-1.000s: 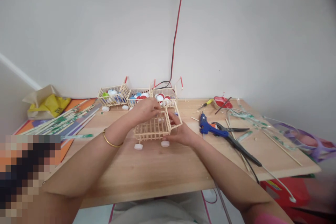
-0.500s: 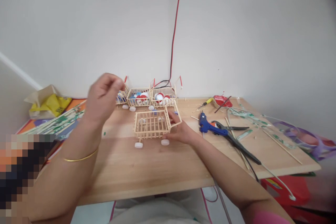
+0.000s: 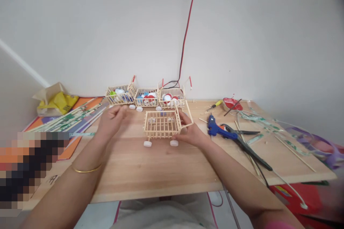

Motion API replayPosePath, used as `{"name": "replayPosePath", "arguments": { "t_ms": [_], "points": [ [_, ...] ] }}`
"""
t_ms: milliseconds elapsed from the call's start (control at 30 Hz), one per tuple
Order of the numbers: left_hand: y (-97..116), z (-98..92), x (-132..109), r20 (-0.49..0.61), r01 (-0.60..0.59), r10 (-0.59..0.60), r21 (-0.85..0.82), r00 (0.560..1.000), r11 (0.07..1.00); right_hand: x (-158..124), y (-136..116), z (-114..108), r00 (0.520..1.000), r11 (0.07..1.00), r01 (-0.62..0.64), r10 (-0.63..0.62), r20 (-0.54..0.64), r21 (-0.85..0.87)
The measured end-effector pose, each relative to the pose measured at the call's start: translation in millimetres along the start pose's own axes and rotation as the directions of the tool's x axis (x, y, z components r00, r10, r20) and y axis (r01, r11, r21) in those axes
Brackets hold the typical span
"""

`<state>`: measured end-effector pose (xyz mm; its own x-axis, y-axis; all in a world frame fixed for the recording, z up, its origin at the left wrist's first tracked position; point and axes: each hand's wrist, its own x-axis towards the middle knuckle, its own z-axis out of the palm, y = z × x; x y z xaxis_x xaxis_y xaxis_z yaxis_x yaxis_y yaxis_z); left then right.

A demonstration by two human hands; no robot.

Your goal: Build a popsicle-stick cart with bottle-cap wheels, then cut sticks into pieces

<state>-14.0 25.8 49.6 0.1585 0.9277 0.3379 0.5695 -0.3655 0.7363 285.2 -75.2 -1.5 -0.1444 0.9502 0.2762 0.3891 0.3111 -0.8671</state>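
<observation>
A miniature shopping cart [image 3: 162, 125] built of thin wooden sticks stands upright on white round wheels, its basket holding nothing. Its handle end is in the grip of my right hand [image 3: 191, 130], thumb low at the near corner and fingers behind the frame. To the left, apart from that cart, my left hand [image 3: 111, 120] is closed low over the table with fingers curled; whatever may be inside is hidden. Behind are three similar carts filled with small coloured pieces: a left one [image 3: 120, 94], a middle one [image 3: 146, 98] and a right one [image 3: 172, 98].
On the right of the wooden table [image 3: 139, 175] lie a blue glue gun [image 3: 221, 130], black-handled cutters [image 3: 252, 154], a yellow craft knife [image 3: 215, 105] and a red dish [image 3: 232, 104]. Bundled sticks [image 3: 67, 118] and a yellow bag [image 3: 60, 102] occupy the left. A red-black cable [image 3: 185, 39] hangs down the wall.
My left hand has come down from in front of the back carts to the tabletop, uncovering the left one. My right hand stays on the near cart. The view has shifted slightly.
</observation>
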Motion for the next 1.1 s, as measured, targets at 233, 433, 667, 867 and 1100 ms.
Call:
{"name": "replayPosePath", "arguments": {
  "t_ms": [233, 433, 667, 867, 1100],
  "points": [
    [-27.1, 24.7, -9.1, 0.56, 0.096, 0.177, -0.424, 0.81, 0.901, -0.6, 0.2, 1.0, 0.999, 0.999, 0.027, -0.026, -0.018, 0.017],
    [-16.5, 40.3, -22.0, 0.609, 0.089, 0.233, -0.451, 0.758, 0.888, -3.4, 3.5, 5.7, 0.998, 0.998, 0.05, -0.049, -0.027, 0.044],
    [-8.8, 37.1, -26.2, 0.542, -0.082, 0.244, -0.305, 0.804, 0.949, -7.2, -0.5, 5.3, 0.998, 0.997, 0.064, -0.063, -0.016, 0.032],
    [-1.9, 29.8, -27.6, 0.468, -0.283, 0.369, -0.245, 0.803, 0.927, -10.6, -4.1, -2.4, 0.992, 0.988, 0.12, -0.122, -0.014, -0.095],
    [-1.5, 31.9, -30.2, 0.483, -0.262, 0.365, -0.27, 0.796, 0.927, -12.6, -0.9, -2.9, 0.99, 0.982, 0.143, -0.144, 0.0, -0.126]
  ]
}}
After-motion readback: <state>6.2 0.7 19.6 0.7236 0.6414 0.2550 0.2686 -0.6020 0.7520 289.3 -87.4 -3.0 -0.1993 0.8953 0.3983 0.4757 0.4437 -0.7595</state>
